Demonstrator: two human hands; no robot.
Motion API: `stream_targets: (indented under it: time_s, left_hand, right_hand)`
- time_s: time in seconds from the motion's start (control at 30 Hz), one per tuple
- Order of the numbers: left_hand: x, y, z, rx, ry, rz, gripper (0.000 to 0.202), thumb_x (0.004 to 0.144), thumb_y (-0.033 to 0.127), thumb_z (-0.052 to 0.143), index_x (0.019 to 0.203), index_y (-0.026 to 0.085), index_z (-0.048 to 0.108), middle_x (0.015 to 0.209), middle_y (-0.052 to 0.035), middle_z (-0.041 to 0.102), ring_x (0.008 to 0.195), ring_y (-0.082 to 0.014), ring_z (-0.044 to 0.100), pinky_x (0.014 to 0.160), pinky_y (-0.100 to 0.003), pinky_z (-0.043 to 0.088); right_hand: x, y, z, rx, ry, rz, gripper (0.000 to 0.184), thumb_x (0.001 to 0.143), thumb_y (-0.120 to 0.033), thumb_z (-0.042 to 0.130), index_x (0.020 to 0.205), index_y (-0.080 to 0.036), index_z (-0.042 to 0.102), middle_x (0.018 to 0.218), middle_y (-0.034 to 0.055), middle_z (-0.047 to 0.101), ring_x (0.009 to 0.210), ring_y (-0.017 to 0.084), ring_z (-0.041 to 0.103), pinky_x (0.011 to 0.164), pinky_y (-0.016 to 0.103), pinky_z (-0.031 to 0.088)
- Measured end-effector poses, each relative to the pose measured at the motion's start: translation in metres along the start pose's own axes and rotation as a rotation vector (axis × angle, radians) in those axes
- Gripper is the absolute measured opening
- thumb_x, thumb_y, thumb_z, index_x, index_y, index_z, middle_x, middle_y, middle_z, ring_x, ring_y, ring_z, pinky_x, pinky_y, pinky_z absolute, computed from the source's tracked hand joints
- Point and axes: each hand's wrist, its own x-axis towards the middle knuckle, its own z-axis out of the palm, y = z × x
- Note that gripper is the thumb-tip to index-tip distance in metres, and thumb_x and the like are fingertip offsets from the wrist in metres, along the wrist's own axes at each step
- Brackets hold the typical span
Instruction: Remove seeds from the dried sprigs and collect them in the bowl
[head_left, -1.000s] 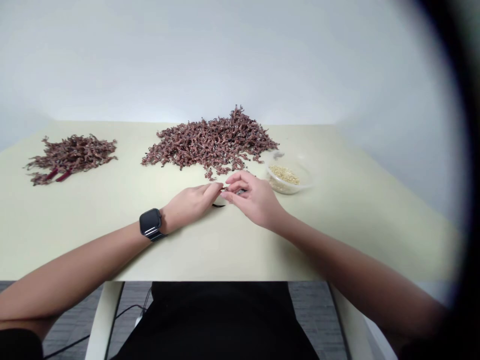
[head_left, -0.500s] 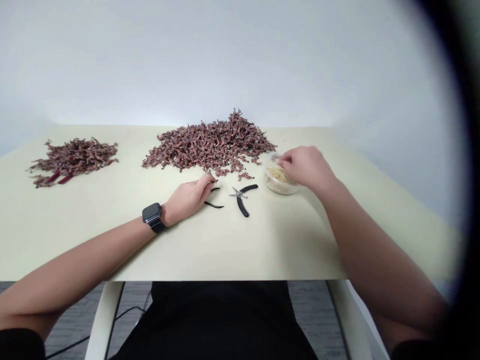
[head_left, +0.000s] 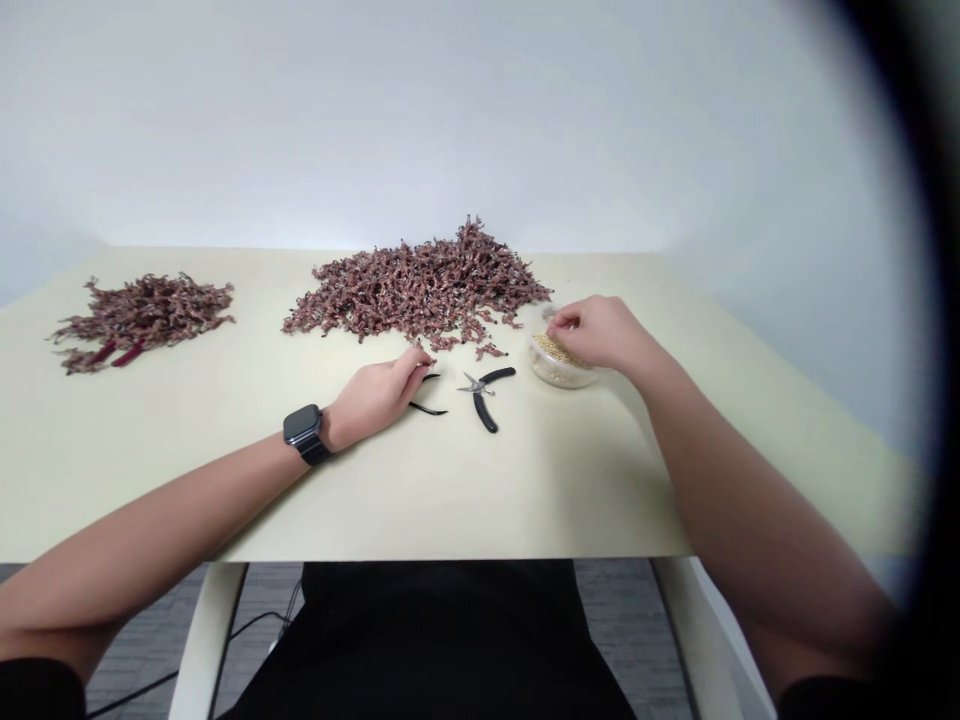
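My left hand (head_left: 379,392) rests on the pale table (head_left: 450,480), fingers pinched together on a small dark piece by a thin black loop (head_left: 427,405). It wears a black smartwatch (head_left: 302,430). My right hand (head_left: 596,332) hovers over a clear plastic bowl (head_left: 556,362) of small tan beads, fingertips pinched inside it. Between my hands lie black-handled pliers (head_left: 484,388). Just behind them spreads a large heap of reddish-brown pieces (head_left: 420,285).
A smaller heap of the same reddish-brown pieces (head_left: 142,315) lies at the far left of the table. A plain white wall stands behind. The table's front edge runs right above my lap, and a cable lies on the floor.
My right hand left the pliers beside my left hand and moved right to the bead bowl, where its fingers dipped in. The left hand stayed put.
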Motion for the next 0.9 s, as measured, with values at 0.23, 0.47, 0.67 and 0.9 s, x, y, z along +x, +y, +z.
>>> stream_targets:
  time_s: [0.23,0.47,0.67,0.9]
  left_hand:
    - [-0.001,-0.001,0.0,-0.028,0.01,-0.005,0.029,0.11,0.04,0.032,0.125,0.024,0.051,0.093,-0.0069,0.073,0.074,-0.0218,0.068,0.065,-0.028,0.041]
    - [0.001,0.008,-0.005,-0.502,0.128,-0.172,0.024,0.108,0.042,0.041,0.118,0.022,0.05,0.081,-0.0013,0.071,0.058,-0.0128,0.058,0.061,-0.024,0.042]
    - [0.002,0.021,-0.011,-1.033,0.105,-0.308,0.033,0.104,0.055,0.047,0.109,0.023,0.044,0.09,-0.0038,0.074,0.05,-0.0082,0.059,0.048,-0.02,0.044]
    - [-0.001,0.018,-0.003,-0.963,0.032,-0.291,0.034,0.105,0.055,0.047,0.111,0.022,0.047,0.09,-0.0038,0.075,0.05,-0.0084,0.061,0.047,-0.019,0.046]
  right_hand:
    - [0.005,0.003,0.0,0.12,0.028,0.069,0.011,0.079,-0.027,0.072,0.079,-0.02,0.08,0.081,0.0079,0.077,0.076,0.024,0.069,0.072,0.036,0.051]
    - [-0.015,-0.038,-0.017,1.076,0.142,-0.035,0.021,0.087,-0.04,0.076,0.093,-0.02,0.073,0.096,0.0085,0.076,0.08,0.017,0.07,0.076,0.032,0.061]
    - [-0.039,-0.083,-0.006,1.279,-0.206,-0.045,0.03,0.084,-0.047,0.082,0.094,-0.019,0.075,0.1,0.0101,0.077,0.076,0.017,0.069,0.07,0.032,0.063]
    - [-0.02,-0.04,-0.019,0.569,0.214,-0.004,0.014,0.092,-0.035,0.069,0.093,-0.021,0.074,0.088,0.007,0.078,0.071,0.017,0.066,0.063,0.03,0.053]
